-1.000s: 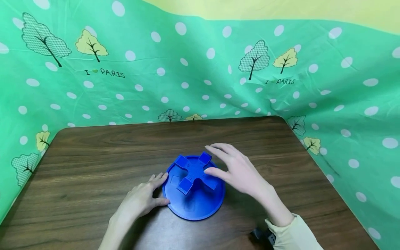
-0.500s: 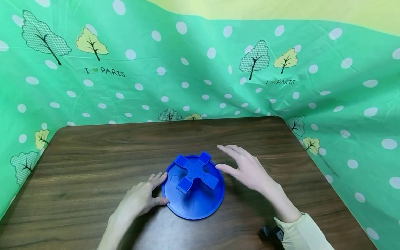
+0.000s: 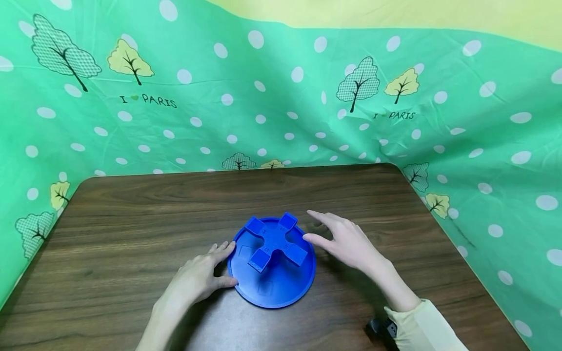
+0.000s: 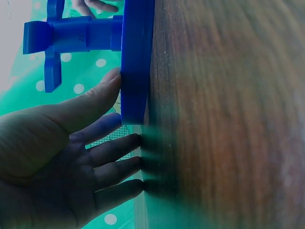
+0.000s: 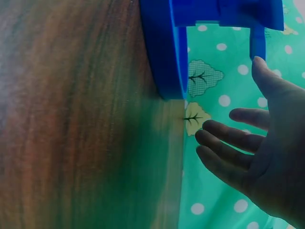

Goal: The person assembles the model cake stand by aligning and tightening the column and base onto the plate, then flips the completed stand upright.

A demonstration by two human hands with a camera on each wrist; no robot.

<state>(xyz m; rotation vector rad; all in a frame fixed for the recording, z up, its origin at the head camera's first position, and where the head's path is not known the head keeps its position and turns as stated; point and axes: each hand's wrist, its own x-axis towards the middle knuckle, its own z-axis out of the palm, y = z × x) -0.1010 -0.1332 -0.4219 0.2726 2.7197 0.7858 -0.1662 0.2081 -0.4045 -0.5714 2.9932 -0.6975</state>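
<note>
A blue round plastic base with a raised rim lies flat on the table. From its middle rises a short blue column, topped by a blue four-armed cross-shaped piece. At the base's left rim rests my left hand, its thumb and forefinger touching the edge and its other fingers spread on or near the tabletop. My right hand hovers to the right of the base, holding nothing. Its fingers are loosely extended; in the right wrist view the thumb tip appears close to one cross arm, contact unclear.
The dark wood-grain table has rounded far corners. Behind and beside it hangs a green cloth with white dots and printed trees. A small black device sits by the right sleeve.
My right hand has drawn back to the right, away from the cross-shaped piece, and its fingers have dipped slightly. My left hand and the blue base stay where they were.
</note>
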